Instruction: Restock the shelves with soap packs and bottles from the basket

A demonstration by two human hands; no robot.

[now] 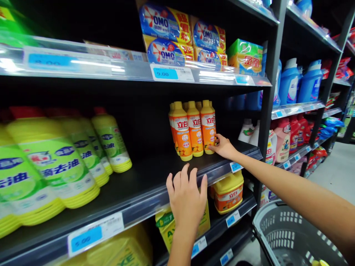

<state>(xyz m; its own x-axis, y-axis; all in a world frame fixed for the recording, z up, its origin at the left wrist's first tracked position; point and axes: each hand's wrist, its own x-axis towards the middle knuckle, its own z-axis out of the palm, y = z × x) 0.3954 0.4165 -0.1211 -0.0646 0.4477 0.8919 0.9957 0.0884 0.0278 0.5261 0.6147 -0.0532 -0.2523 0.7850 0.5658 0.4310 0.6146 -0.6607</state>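
On the middle shelf (149, 173) stands a small group of orange-labelled yellow detergent bottles (195, 129), upright and close together. My right hand (224, 147) reaches in from the right, its thumb and fingers at the lower side of the rightmost bottle (208, 127). Whether it grips that bottle or only touches it is unclear. My left hand (187, 195) is raised in front of the shelf edge with fingers spread, holding nothing, just below the bottles.
Yellow-green bottles with red caps (55, 159) fill the shelf's left part. Boxed OMO packs (166, 22) sit on the shelf above. Yellow jugs (229, 194) stand below. A grey shopping basket (285, 225) is at lower right. Blue detergent bottles (290, 83) line the neighbouring bay.
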